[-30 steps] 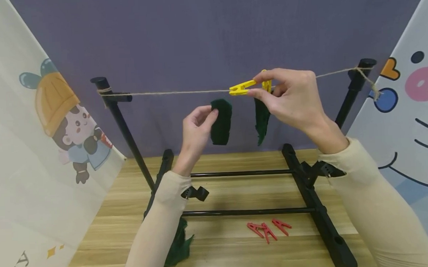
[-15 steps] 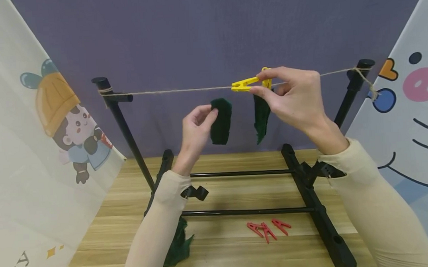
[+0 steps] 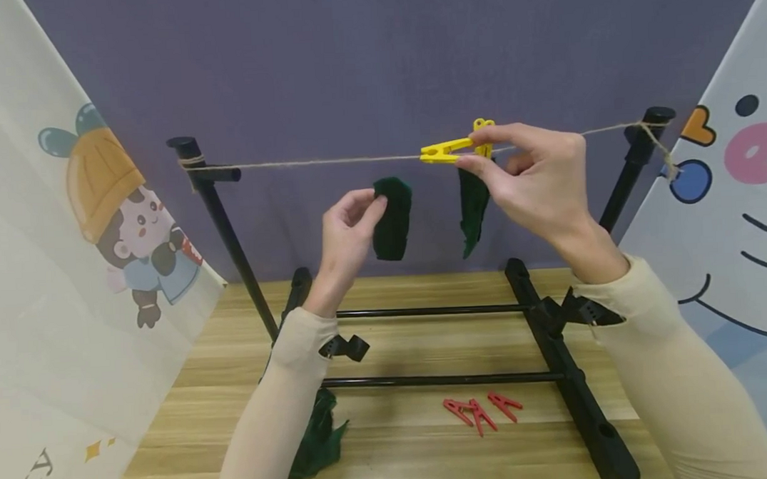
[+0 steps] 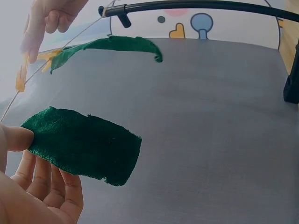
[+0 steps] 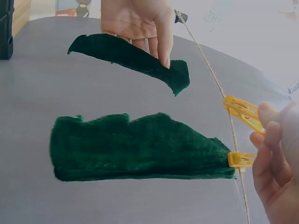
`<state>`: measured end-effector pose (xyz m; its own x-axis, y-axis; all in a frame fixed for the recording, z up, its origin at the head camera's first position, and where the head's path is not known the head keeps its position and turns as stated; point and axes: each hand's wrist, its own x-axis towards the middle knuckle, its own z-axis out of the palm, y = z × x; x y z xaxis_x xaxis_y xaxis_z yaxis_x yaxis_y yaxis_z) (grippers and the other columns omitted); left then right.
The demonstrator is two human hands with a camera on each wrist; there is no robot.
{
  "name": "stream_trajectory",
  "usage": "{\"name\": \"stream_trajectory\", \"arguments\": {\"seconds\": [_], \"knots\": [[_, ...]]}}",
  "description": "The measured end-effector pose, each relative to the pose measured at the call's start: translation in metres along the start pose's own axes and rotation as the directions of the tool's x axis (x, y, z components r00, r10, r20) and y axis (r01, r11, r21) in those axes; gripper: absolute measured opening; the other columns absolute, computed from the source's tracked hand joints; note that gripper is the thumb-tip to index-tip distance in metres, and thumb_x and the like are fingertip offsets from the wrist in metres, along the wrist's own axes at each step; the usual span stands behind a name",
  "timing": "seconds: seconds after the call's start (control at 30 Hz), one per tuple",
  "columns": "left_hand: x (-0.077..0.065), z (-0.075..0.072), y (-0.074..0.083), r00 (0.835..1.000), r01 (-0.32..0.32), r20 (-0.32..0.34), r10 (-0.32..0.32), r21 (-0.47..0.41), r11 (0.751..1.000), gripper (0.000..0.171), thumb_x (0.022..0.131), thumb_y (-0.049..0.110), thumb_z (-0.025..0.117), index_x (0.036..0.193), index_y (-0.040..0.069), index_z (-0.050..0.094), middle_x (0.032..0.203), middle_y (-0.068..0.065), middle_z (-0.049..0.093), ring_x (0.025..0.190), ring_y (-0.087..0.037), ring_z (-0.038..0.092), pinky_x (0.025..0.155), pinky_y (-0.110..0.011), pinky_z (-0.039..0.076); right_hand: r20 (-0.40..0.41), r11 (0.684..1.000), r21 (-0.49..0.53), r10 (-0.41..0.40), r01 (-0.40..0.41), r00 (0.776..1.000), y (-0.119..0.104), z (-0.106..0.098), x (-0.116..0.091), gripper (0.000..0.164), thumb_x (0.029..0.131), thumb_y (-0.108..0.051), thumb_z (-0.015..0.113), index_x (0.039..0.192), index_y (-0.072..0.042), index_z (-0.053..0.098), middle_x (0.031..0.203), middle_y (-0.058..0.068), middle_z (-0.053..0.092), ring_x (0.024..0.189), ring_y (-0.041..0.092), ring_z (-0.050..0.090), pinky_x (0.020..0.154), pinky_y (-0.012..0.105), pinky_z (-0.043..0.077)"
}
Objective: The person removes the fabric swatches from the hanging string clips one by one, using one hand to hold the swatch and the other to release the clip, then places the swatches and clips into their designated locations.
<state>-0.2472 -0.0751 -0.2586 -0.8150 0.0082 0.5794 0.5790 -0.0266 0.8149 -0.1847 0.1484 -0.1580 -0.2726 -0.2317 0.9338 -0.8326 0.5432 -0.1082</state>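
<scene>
We see the left hand (image 3: 347,230) pinching a dark green cloth (image 3: 393,221) by its edge between thumb and fingers, other fingers loosely bent; the cloth hangs just right of that hand, below the string (image 3: 309,162). Right hand (image 3: 538,175), higher up, has thumb and forefinger closed on the handles of a yellow clothespin (image 3: 440,152), its tip pointing toward the left hand's side and meeting the string; we can't tell if it clamps the string. The left hand's cloth sits apart from this pin, lower and to its left. Just behind the right hand's fingers, a second yellow clothespin (image 5: 238,159) holds another green cloth (image 3: 474,210) on the string. Below both hands, we have three red clothespins (image 3: 476,410) on the table (image 3: 393,453), plus more green cloth (image 3: 320,442) beside the left sleeve (image 3: 263,416).
</scene>
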Motion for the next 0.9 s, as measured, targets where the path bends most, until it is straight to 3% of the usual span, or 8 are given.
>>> {"name": "stream_trajectory", "arguments": {"seconds": [0.47, 0.63, 0.77, 0.9], "knots": [[-0.004, -0.008, -0.001, 0.998, 0.059, 0.008, -0.059, 0.046, 0.997, 0.028, 0.094, 0.023, 0.064, 0.113, 0.004, 0.064, 0.107, -0.007, 0.066, 0.099, -0.017, 0.06, 0.089, -0.033, 0.047, -0.052, 0.997, 0.02, 0.077, -0.076, 0.996, 0.005, 0.002, -0.011, 0.021, 0.075, 0.0, 0.08, 0.093, 0.008, 0.072, 0.074, 0.015, 0.07, 0.031, -0.001, 0.029, 0.036, 0.015, 0.019], [-0.009, -0.007, 0.013, 0.997, 0.083, -0.002, -0.083, 0.058, 0.995, 0.026, 0.094, 0.016, 0.062, 0.114, -0.001, 0.063, 0.105, -0.009, 0.065, 0.098, -0.017, 0.06, 0.089, -0.032, 0.047, -0.012, 0.996, 0.018, 0.087, -0.087, 0.996, 0.007, 0.004, -0.016, 0.022, 0.075, -0.001, 0.08, 0.093, 0.008, 0.072, 0.062, 0.013, 0.065, 0.031, -0.002, 0.028, 0.036, 0.014, 0.018], [-0.014, -0.006, 0.026, 0.996, 0.085, -0.005, -0.085, 0.064, 0.994, 0.023, 0.094, 0.013, 0.062, 0.111, -0.003, 0.063, 0.102, -0.009, 0.066, 0.096, -0.017, 0.06, 0.089, -0.032, 0.047, 0.015, 0.996, 0.026, 0.083, -0.084, 0.996, 0.008, 0.005, -0.02, 0.022, 0.075, -0.001, 0.08, 0.094, 0.008, 0.071, 0.064, 0.014, 0.065, 0.032, -0.002, 0.03, 0.036, 0.014, 0.018], [-0.016, -0.006, 0.028, 0.997, 0.082, -0.004, -0.082, 0.065, 0.995, 0.022, 0.094, 0.012, 0.062, 0.11, -0.004, 0.063, 0.102, -0.01, 0.066, 0.095, -0.017, 0.06, 0.089, -0.032, 0.047, 0.029, 0.996, 0.036, 0.083, -0.084, 0.996, 0.009, 0.006, -0.022, 0.023, 0.076, -0.002, 0.08, 0.095, 0.007, 0.071, 0.066, 0.014, 0.066, 0.032, -0.001, 0.033, 0.036, 0.014, 0.02]]}}
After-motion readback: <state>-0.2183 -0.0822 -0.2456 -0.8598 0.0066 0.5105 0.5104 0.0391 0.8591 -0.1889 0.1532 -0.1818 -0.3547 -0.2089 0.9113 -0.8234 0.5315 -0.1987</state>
